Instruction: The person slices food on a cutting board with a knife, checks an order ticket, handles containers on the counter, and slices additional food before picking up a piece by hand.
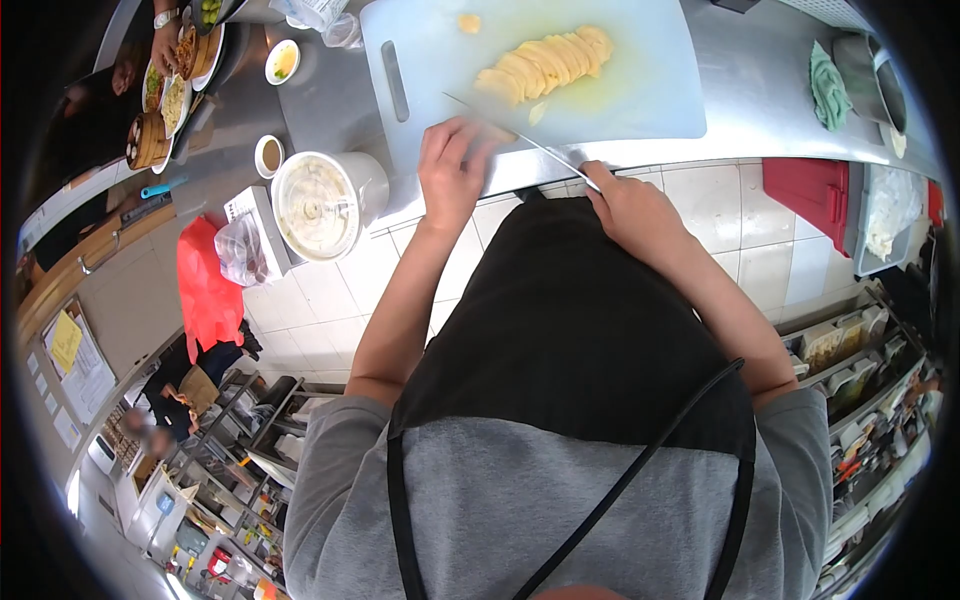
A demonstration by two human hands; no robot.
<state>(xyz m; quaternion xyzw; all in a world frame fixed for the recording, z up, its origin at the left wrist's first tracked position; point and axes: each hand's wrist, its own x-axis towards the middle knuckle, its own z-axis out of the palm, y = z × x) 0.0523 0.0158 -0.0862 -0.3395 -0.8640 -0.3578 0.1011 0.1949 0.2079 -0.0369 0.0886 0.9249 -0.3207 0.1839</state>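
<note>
My right hand (635, 208) is closed on the handle of a knife (545, 150), whose thin blade points up and left over the near edge of a pale blue cutting board (655, 95). Beside the blade, my left hand (452, 172) is bent and partly blurred, with its fingers over the board's near edge; a yellowish piece (497, 133) lies by its fingertips, partly hidden. A row of overlapping pale yellow slices (550, 65) rests farther up the board. One small piece (469, 23) lies apart at the upper left, and a sliver sits below the row.
Left of the board stand a large lidded tub (318, 205), a sauce cup (269, 156) and a small bowl (283, 62). A metal pot (870, 80) and green cloth (828, 88) are at right. Another person's hand (165, 50) reaches over plated food at upper left.
</note>
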